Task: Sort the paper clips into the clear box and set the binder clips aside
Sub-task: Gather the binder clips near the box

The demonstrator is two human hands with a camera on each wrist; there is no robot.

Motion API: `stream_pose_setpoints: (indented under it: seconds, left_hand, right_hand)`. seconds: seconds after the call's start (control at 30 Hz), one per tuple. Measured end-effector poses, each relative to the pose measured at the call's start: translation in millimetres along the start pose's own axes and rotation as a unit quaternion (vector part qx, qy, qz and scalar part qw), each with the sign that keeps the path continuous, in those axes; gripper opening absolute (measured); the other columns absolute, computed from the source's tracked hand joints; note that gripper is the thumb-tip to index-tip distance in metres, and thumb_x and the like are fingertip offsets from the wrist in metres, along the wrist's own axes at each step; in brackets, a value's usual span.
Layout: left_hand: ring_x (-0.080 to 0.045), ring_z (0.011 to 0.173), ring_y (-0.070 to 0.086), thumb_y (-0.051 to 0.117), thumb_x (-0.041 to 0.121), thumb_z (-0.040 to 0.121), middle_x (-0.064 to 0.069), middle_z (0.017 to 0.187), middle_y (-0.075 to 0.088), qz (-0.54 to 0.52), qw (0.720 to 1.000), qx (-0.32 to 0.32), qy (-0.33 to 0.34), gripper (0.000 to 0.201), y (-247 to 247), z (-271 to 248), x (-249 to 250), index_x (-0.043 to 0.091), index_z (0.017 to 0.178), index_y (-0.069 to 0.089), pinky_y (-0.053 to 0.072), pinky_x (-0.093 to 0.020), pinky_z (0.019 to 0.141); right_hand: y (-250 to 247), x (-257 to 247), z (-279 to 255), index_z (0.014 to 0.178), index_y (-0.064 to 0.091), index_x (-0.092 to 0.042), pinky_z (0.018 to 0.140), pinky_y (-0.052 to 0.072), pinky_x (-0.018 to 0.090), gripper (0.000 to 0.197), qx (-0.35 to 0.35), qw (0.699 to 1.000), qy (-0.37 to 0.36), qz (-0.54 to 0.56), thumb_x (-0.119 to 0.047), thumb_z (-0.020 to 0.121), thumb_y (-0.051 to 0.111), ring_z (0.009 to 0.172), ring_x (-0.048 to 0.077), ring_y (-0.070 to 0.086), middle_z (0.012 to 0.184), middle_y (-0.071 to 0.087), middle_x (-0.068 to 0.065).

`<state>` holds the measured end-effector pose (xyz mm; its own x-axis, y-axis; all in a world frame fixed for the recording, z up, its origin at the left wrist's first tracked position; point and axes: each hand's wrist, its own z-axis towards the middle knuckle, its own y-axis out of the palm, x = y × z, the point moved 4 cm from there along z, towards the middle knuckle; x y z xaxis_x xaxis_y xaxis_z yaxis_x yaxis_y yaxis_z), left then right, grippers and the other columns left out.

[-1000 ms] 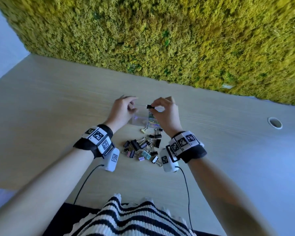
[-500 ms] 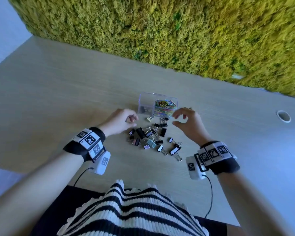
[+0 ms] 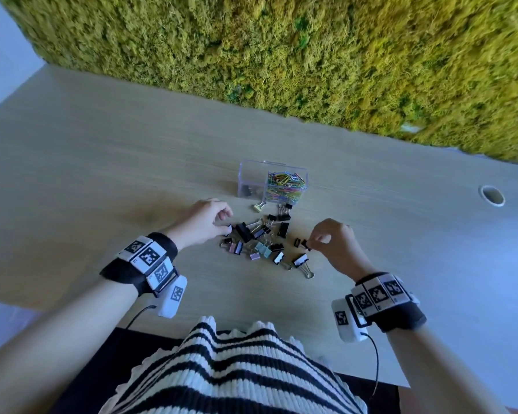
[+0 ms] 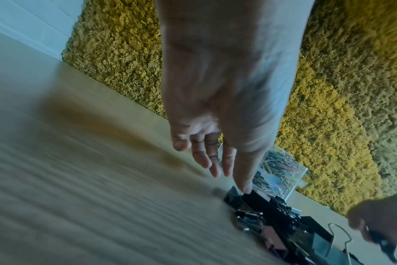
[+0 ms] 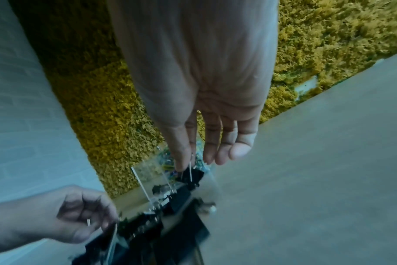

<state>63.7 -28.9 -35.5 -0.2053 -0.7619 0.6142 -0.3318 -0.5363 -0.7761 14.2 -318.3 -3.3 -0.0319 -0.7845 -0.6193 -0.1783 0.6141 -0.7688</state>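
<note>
**Two hands at the clip pile, box just behind it**

Desk (image 3: 102, 162): pale wood-grain top, spans the whole head view. Grommet hole (image 3: 492, 196) far right of the box. Moss wall (image 3: 281, 55), yellow-green, runs along the desk's far edge, behind the box. Pale wall at far left beyond the moss.

Box (image 3: 253, 177): clear, upright, two compartments. Right compartment packed with coloured paper clips (image 3: 286, 186). Left compartment holds something small and dark, can't tell what.

Binder clips (image 3: 260, 237): loose pile on the desk just in front of the box, mostly black, a few pink, pale blue and patterned. One cream clip (image 3: 257, 207) lies nearest the box, just off its front wall.

Left hand (image 3: 205, 221): in front and left of the box, at the pile's left edge. Fingers curled, thumb tip on a black clip there per the left wrist view (image 4: 245, 186). Whether it actually pinches anything: can't tell, views blurred.

Right hand (image 3: 334, 242): in front and right of the box, at the pile's right edge. Thumb and forefinger clamped on a small black clip (image 3: 305, 244); right wrist view shows the same pinch (image 5: 190, 174).

Striped knit top (image 3: 237, 375) at the near desk edge. Marker bands with wired cameras on both wrists.
</note>
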Motion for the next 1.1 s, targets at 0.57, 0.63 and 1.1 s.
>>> stream_pose_setpoints:
  seconds: [0.57, 0.63, 1.1]
  left_hand:
    - [-0.008, 0.077, 0.048, 0.075, 0.021, 0.077, 0.007, 0.094, 0.057, 0.087, 0.995, -0.05, 0.004, 0.024, -1.1, -6.5, 19.8, 0.02, 0.098, 0.064, 0.028, -0.017, 0.057]
    - [-0.01, 0.077, 0.048, 0.075, 0.021, 0.076, 0.007, 0.093, 0.056, 0.087, 0.995, -0.047, 0.003, 0.023, -2.3, -7.1, 18.2, 0.02, 0.097, 0.063, 0.029, -0.023, 0.061]
    - [-0.001, 0.06, 0.056, 0.079, 0.01, 0.071, 0.009, 0.067, 0.062, -0.041, 0.994, 0.1, 0.019, 0.023, -30.6, 3.5, 27.0, 0.023, 0.073, 0.06, 0.045, -0.018, 0.059]
  right_hand:
    - [7.3, -120.0, 95.0, 0.074, 0.07, -0.02, 0.08, 0.032, 0.038, 0.007, 0.174, 0.965, -0.179, -0.075, -0.026, 0.073, 0.072, 0.095, 0.022, 0.044, 0.086, 0.068, -0.01]
    - [10.5, -118.7, 94.8, 0.081, 0.072, -0.021, 0.081, 0.032, 0.037, 0.012, 0.163, 0.966, -0.182, -0.088, -0.028, 0.072, 0.073, 0.098, 0.023, 0.044, 0.095, 0.068, -0.01]
    - [-9.4, -9.9, 53.4, 0.09, 0.068, -0.018, 0.077, 0.035, 0.034, 0.011, 0.243, 0.964, 0.103, 0.041, -0.019, 0.078, 0.068, 0.092, 0.021, 0.044, 0.086, 0.07, 0.001]
